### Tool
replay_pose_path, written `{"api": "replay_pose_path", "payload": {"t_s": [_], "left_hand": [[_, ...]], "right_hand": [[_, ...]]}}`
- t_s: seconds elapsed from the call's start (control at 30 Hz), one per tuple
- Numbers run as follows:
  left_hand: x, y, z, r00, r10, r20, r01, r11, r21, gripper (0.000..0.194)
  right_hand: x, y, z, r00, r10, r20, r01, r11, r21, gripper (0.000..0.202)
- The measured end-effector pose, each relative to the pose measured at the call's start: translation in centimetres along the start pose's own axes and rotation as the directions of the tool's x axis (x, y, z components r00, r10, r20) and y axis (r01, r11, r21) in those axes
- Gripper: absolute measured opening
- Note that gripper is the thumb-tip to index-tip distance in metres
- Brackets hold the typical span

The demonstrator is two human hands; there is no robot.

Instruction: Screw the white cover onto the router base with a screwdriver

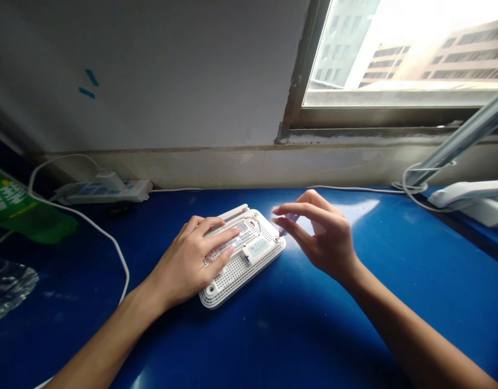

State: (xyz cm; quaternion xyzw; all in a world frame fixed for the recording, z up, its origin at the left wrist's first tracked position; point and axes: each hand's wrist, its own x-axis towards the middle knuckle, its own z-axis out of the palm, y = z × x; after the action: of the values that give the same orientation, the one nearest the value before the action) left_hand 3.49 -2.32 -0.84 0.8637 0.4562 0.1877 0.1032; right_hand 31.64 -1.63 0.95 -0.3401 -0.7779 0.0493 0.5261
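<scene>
A white router [233,278] lies on the blue tabletop with its vented, labelled underside up and an antenna [237,209] along its far edge. My left hand [192,256] rests flat across it, fingers stretched over the printed label. By the router's right corner, my right hand [320,227] is closed in a pinch around a small screwdriver with a translucent purplish handle [293,217]. Its tip points down at the corner screw hole [277,239]; whether it touches a screw I cannot tell. The fingers cover part of the handle.
A power strip [138,190] with a white plug [110,182] stands against the wall, its cable looping left of my arm. At far left are a green bottle [34,213] and a clear plastic bottle [9,286]. A metal lamp arm [455,138] rises at right.
</scene>
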Motion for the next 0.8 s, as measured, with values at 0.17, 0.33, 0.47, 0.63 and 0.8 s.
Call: {"api": "replay_pose_path", "payload": {"t_s": [0.17,0.33,0.47,0.63,0.8], "left_hand": [[-0.07,-0.03,-0.04,1.0,0.01,-0.005,-0.01,1.0,0.001,0.042],[0.05,0.05,-0.12,1.0,0.012,-0.005,-0.012,1.0,-0.003,0.042],[0.13,0.03,-0.14,1.0,0.008,-0.001,-0.008,1.0,0.001,0.042],[0.06,-0.08,0.01,1.0,0.012,-0.005,-0.012,1.0,0.005,0.042],[0.17,-0.03,0.05,1.0,0.009,-0.006,-0.009,1.0,-0.006,0.042]], "right_hand": [[0.06,0.19,-0.09,0.993,0.007,0.116,-0.019,0.995,0.101,0.042],[-0.01,0.19,-0.03,0.998,0.044,0.043,-0.048,0.995,0.089,0.028],[-0.16,0.32,-0.17,0.999,0.052,0.015,-0.052,0.999,0.016,0.022],[0.08,0.28,-0.37,0.983,0.042,0.177,-0.078,0.977,0.2,0.045],[0.17,-0.03,-0.07,0.999,0.023,0.048,-0.025,0.999,0.037,0.025]]}}
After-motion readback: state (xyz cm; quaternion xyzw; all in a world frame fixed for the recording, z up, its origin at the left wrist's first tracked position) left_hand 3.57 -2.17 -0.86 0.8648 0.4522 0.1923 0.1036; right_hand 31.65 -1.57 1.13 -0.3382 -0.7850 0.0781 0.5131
